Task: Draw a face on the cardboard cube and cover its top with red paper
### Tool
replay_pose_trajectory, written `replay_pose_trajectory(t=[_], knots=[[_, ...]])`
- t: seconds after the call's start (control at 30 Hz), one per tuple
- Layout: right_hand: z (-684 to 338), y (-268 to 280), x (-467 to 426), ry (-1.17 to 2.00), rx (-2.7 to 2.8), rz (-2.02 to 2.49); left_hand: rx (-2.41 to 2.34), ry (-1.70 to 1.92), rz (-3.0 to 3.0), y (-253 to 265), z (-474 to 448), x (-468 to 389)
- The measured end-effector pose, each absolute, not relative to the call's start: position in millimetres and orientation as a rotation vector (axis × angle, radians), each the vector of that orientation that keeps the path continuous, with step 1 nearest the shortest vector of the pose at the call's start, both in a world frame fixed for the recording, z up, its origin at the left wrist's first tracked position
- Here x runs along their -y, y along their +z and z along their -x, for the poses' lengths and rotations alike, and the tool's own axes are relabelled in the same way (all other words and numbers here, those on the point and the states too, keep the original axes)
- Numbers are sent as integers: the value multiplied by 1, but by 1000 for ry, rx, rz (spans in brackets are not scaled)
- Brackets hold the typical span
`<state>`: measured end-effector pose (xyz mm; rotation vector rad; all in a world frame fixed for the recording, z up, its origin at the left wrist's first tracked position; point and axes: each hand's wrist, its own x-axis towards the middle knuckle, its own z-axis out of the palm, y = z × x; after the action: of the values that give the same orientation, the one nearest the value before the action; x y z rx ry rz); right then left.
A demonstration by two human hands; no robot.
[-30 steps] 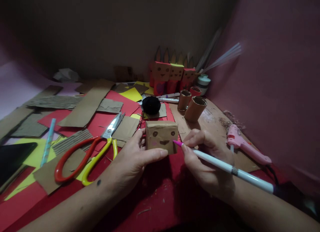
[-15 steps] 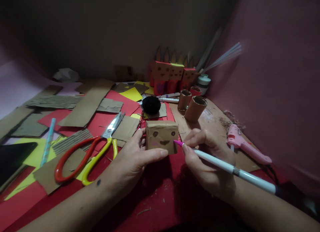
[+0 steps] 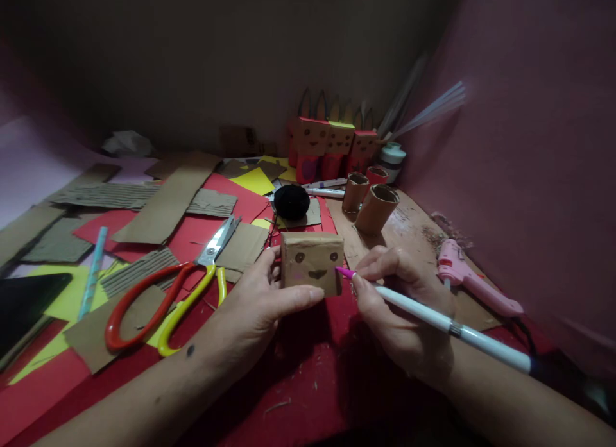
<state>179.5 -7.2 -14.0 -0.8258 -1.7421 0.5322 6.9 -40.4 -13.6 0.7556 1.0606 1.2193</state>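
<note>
My left hand (image 3: pixel 260 299) grips a small cardboard box (image 3: pixel 312 264) by its left side and lower edge, thumb across the front. Drawn on that front are two round eyes, a dark mouth and a faint pink cheek patch below the left eye. Between the thumb and fingers of my right hand (image 3: pixel 397 306) is a white marker (image 3: pixel 418 311) with a pink tip. The tip is at the right side of the box front, level with the mouth; whether it touches cannot be told. Behind the box sits a ball of black yarn (image 3: pixel 291 202).
Scissors (image 3: pixel 192 286) with red and yellow handles lie left among cardboard strips (image 3: pixel 168 200) and coloured paper. Cardboard tubes (image 3: pixel 378 210) stand behind my right hand. A pink glue gun (image 3: pixel 474 280) lies right. Finished box figures (image 3: pixel 312 142) and a jar (image 3: pixel 392 160) stand at the back.
The marker tip has shifted very slightly up and right along the box front. My left hand and the box have hardly moved.
</note>
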Motion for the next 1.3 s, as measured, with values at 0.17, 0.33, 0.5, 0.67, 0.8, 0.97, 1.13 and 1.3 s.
replay_pose_trajectory(t=[0.17, 0.33, 0.5, 0.67, 0.8, 0.97, 1.13, 1.3], knots=[[-181, -15, 8, 559, 1763, 830, -1068, 1226, -776, -17, -6, 40], [-181, -19, 8, 551, 1768, 828, -1075, 1220, -784, -18, -5, 42], [-180, -20, 8, 541, 1758, 798, -1056, 1217, -775, -15, -7, 41], [-179, -17, 7, 520, 1751, 795, -1071, 1209, -772, -14, -6, 41], [-179, -15, 8, 525, 1750, 802, -1072, 1210, -759, -14, -6, 41], [-181, -15, 7, 517, 1761, 803, -1079, 1208, -774, -13, -5, 41], [-180, -18, 7, 525, 1756, 822, -1087, 1220, -756, -14, -6, 41], [-180, -19, 8, 528, 1754, 808, -1078, 1221, -769, -16, -7, 40]])
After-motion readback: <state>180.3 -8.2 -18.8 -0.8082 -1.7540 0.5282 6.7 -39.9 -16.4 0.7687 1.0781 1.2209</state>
